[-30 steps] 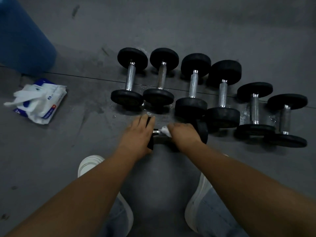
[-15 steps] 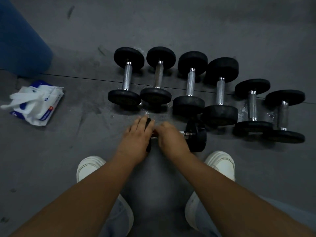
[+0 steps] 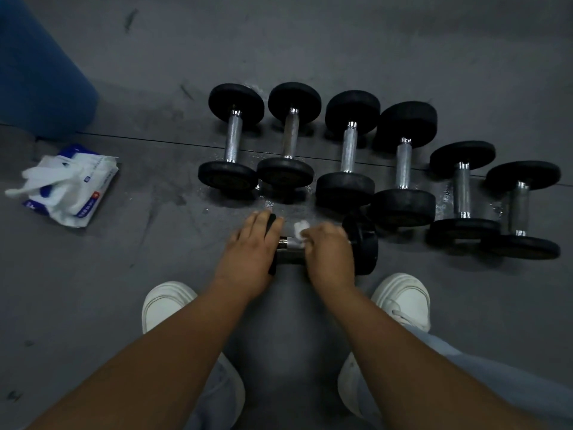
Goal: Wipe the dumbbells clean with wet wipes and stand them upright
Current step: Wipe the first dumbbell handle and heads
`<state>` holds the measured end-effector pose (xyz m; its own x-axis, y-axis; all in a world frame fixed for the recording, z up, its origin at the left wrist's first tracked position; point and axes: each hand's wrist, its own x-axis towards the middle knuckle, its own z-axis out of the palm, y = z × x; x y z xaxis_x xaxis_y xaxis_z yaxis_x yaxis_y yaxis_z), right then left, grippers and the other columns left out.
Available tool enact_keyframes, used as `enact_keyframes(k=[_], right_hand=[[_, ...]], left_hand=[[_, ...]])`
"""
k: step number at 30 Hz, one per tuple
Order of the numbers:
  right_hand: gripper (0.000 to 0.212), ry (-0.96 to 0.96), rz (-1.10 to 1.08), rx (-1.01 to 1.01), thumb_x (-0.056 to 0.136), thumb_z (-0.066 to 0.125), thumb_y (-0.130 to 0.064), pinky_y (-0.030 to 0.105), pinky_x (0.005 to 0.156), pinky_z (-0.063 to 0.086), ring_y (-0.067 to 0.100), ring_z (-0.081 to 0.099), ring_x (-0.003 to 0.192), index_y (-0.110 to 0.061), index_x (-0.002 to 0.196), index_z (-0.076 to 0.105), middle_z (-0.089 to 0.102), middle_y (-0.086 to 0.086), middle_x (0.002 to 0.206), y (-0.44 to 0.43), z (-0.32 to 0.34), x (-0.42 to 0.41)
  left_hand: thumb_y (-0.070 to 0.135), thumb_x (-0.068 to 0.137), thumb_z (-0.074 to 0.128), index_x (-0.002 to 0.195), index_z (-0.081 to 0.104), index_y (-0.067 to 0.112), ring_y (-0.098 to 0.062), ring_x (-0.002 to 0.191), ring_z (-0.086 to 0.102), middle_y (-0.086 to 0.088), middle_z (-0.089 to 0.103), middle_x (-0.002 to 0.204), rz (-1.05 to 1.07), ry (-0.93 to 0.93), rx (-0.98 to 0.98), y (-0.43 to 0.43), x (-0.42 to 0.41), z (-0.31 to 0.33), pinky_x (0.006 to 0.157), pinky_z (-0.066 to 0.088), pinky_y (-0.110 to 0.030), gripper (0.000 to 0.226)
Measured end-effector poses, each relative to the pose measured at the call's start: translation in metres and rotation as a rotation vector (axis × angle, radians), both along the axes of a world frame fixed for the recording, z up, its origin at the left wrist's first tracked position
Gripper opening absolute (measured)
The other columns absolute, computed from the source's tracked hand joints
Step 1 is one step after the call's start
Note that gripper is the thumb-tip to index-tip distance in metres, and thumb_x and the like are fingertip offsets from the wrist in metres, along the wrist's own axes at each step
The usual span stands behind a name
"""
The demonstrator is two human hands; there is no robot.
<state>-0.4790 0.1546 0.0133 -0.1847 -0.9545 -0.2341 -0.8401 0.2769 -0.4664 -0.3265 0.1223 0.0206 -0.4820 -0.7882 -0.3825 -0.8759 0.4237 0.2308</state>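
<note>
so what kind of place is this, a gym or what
Probably a gym or weights room, though that is a guess. Six dumbbells lie in a row on a dark floor with a seam like matting. The right hand holds a wipe on a seventh dumbbell.

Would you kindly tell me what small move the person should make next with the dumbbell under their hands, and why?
Probably draw the right hand, which holds the wipe against the handle, along toward the right plate. The left hand rests on the left plate and steadies the dumbbell, which lies on its side, and the wipe sits near the handle's left end.
</note>
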Motion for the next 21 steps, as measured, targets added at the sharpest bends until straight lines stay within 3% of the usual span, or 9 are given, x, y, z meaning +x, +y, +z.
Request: enact_keyframes(k=[1, 3, 6, 9, 11, 14, 16, 19, 21], right_hand=[[0.022, 0.048, -0.045, 0.002, 0.081, 0.057, -0.013, 0.04, 0.078, 0.05, 0.029, 0.057, 0.092, -0.018, 0.096, 0.073, 0.067, 0.004, 0.097, 0.0, -0.001, -0.003], [0.025, 0.086, 0.113, 0.049, 0.082, 0.054, -0.02, 0.039, 0.077, 0.049, 0.03, 0.058, 0.093, -0.015, 0.101, 0.069, 0.066, 0.005, 0.097, -0.001, -0.002, -0.001], [0.035, -0.026, 0.295, 0.102, 0.082, 0.047, -0.02, 0.039, 0.084, 0.05, 0.031, 0.061, 0.101, -0.015, 0.11, 0.068, 0.068, 0.007, 0.108, -0.008, 0.003, -0.004], [0.033, -0.231, 0.103, 0.131, 0.09, 0.052, -0.007, 0.025, 0.095, 0.044, 0.023, 0.061, 0.11, -0.014, 0.118, 0.068, 0.068, 0.006, 0.118, -0.019, 0.004, -0.019], [0.035, -0.253, 0.019, 0.134, 0.089, 0.053, -0.005, 0.023, 0.094, 0.039, 0.024, 0.058, 0.114, -0.009, 0.122, 0.065, 0.065, 0.011, 0.121, -0.026, 0.004, -0.017], [0.027, 0.055, 0.211, 0.29, 0.092, 0.048, -0.021, 0.035, 0.089, 0.039, 0.029, 0.056, 0.112, -0.02, 0.114, 0.064, 0.064, 0.008, 0.116, -0.03, 0.001, -0.002], [0.025, 0.205, 0.3, 0.311, 0.09, 0.047, -0.022, 0.036, 0.088, 0.036, 0.027, 0.058, 0.109, -0.024, 0.108, 0.064, 0.067, 0.004, 0.11, -0.033, 0.01, 0.003], [0.025, 0.236, 0.357, 0.167, 0.09, 0.047, -0.022, 0.035, 0.086, 0.038, 0.028, 0.062, 0.102, -0.023, 0.107, 0.065, 0.069, 0.005, 0.104, -0.029, 0.017, 0.011], [0.025, 0.251, 0.294, 0.176, 0.091, 0.045, -0.022, 0.036, 0.088, 0.038, 0.026, 0.06, 0.105, -0.024, 0.109, 0.063, 0.067, 0.003, 0.107, -0.022, 0.012, 0.012]], left_hand=[[0.027, 0.079, 0.07, 0.155, 0.008, 0.022, -0.028, 0.151, 0.005, -0.007, 0.005, 0.161, -0.003, -0.004, 0.006, 0.0, 0.0, 0.0, 0.117, 0.023, -0.043, 0.099], [0.03, 0.076, 0.071, 0.155, 0.009, 0.022, -0.028, 0.15, 0.006, -0.007, 0.007, 0.161, -0.009, 0.008, 0.014, -0.002, 0.001, -0.001, 0.117, 0.027, -0.045, 0.101], [0.036, 0.071, 0.075, 0.155, 0.008, 0.022, -0.028, 0.15, 0.006, -0.006, 0.006, 0.16, -0.004, 0.017, 0.069, -0.006, 0.002, -0.001, 0.116, 0.029, -0.046, 0.108], [0.039, 0.067, 0.078, 0.155, 0.006, 0.023, -0.029, 0.149, 0.005, -0.006, 0.004, 0.16, -0.011, 0.009, 0.101, -0.012, 0.002, 0.0, 0.115, 0.031, -0.047, 0.115], [0.037, 0.068, 0.078, 0.155, 0.005, 0.023, -0.029, 0.149, 0.005, -0.006, 0.003, 0.16, -0.01, 0.01, 0.104, -0.012, 0.003, -0.002, 0.115, 0.032, -0.047, 0.115], [0.034, 0.07, 0.077, 0.155, 0.008, 0.022, -0.029, 0.149, 0.006, -0.007, 0.005, 0.16, -0.011, 0.02, 0.092, -0.011, 0.003, -0.003, 0.113, 0.034, -0.05, 0.111], [0.033, 0.07, 0.079, 0.155, 0.008, 0.022, -0.03, 0.149, 0.007, -0.007, 0.005, 0.159, -0.01, 0.025, 0.094, -0.011, 0.003, -0.004, 0.112, 0.035, -0.05, 0.111], [0.033, 0.069, 0.081, 0.155, 0.007, 0.023, -0.03, 0.15, 0.005, -0.006, 0.002, 0.16, 0.0, 0.026, 0.1, -0.012, 0.003, -0.004, 0.111, 0.035, -0.049, 0.114], [0.032, 0.069, 0.08, 0.155, 0.007, 0.023, -0.029, 0.15, 0.005, -0.005, 0.002, 0.16, 0.0, 0.025, 0.101, -0.012, 0.002, -0.004, 0.111, 0.036, -0.05, 0.113]])
